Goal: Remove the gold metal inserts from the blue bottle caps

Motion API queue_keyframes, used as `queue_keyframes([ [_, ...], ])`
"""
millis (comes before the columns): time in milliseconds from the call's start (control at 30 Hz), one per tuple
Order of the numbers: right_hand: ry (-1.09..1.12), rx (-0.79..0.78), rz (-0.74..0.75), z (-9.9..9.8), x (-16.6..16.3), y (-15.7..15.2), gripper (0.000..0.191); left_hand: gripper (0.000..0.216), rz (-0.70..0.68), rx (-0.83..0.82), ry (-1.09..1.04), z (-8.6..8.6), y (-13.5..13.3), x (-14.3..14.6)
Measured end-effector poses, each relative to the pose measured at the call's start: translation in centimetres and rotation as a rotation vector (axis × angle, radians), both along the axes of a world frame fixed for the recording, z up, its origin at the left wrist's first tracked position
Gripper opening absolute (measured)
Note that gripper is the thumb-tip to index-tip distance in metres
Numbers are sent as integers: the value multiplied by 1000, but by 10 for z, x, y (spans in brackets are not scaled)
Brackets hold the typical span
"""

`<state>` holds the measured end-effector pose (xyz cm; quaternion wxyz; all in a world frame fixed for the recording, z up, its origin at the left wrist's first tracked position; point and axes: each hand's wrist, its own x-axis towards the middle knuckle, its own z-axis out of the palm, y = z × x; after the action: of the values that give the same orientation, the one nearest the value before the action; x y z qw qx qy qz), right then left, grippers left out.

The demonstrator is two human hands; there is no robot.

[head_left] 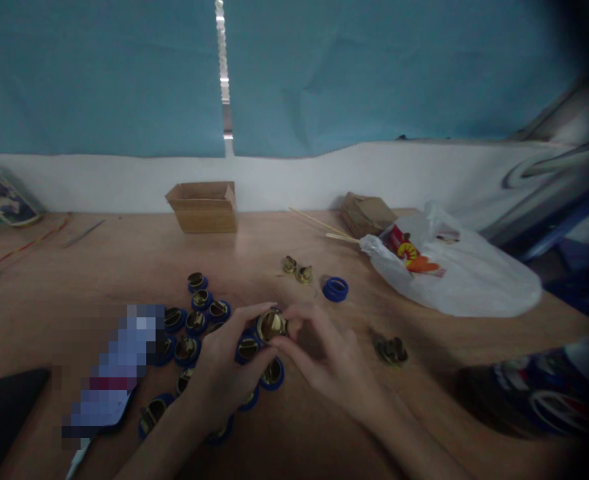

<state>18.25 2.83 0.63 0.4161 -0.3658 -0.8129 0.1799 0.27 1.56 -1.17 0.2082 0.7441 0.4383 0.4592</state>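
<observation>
Between both hands is a round gold-coloured metal piece (271, 325) with a raised part on top. My left hand (227, 357) grips its left side between thumb and forefinger. From the right, my right hand (327, 353) pinches the same piece, fingers curled. Under and around my left hand lie several similar gold pieces set in blue rings, such as one (195, 321) and another (272, 373); some are partly hidden by the hand. Beyond my right hand are two loose blue rings (335, 289) and two gold pieces without rings (303, 274).
More gold pieces (392, 350) lie to the right, near a dark bottle (529, 393). A white plastic bag (479, 273) and thin sticks (319, 225) are at the right rear. An open cardboard box (205, 217) stands by the wall. A pixelated phone (117, 373) with a cable lies left.
</observation>
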Motion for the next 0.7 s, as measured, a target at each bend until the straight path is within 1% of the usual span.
queue_keyframes([
  [133,77,-74,-19,2,-2,-1,16,45,31,19,-8,3,1,1],
  [267,117,-188,-59,-2,-4,0,18,46,69,85,45,0,1,2],
  [367,103,-290,-103,-8,-6,3,22,47,14,195,89,-5,0,3],
  [433,114,-343,-110,-9,-7,4,25,47,-29,233,106,-6,0,4],
  [500,195,-412,-93,-7,-7,5,22,46,-36,216,97,-6,-1,4],
  [567,332,-522,-81,-1,-6,8,16,46,-31,174,91,-4,-2,5],
  [633,494,-619,-104,5,-2,11,14,49,-34,121,120,-4,-3,5],
  [700,631,-667,-159,10,4,16,16,51,-56,77,174,-5,-4,6],
])
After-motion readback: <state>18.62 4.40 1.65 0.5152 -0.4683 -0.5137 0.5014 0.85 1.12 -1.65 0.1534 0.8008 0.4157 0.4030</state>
